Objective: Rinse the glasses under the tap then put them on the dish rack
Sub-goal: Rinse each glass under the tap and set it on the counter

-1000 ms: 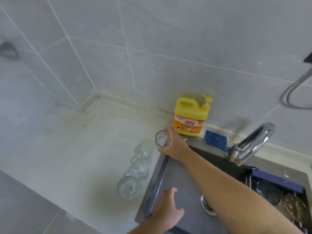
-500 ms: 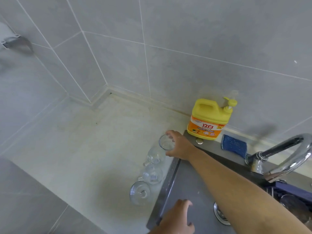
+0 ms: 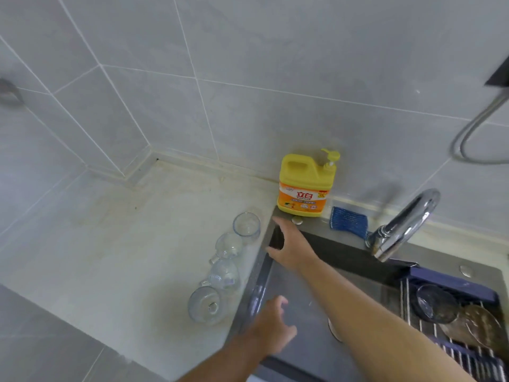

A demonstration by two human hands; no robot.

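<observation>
Glasses (image 3: 223, 275) in row of four on surface (image 3: 137, 257), just beside sink (image 3: 344, 252) rim; farthest tumbler (image 3: 246, 225) upright. Right hand (image 3: 290, 245) just beside tumbler, grip spread wide, holding nothing. Left hand (image 3: 272, 323) loose over sink, also empty. Glass likely light, rigid, slick when wet, breakable: best taken round wall, not rim. Detergent bottle (image 3: 305, 186) and blue cloth (image 3: 348, 221) crowd corner. Tap (image 3: 405, 224) stands between row and dish rack (image 3: 451, 283), which holds bowl (image 3: 436, 303) and plate (image 3: 479, 326).

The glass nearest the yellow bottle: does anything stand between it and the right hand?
Nothing visible does. The right hand is open over the back left corner of the sink, just right of the glass; only its rim lies between them. The other glasses sit nearer, off that path.
</observation>
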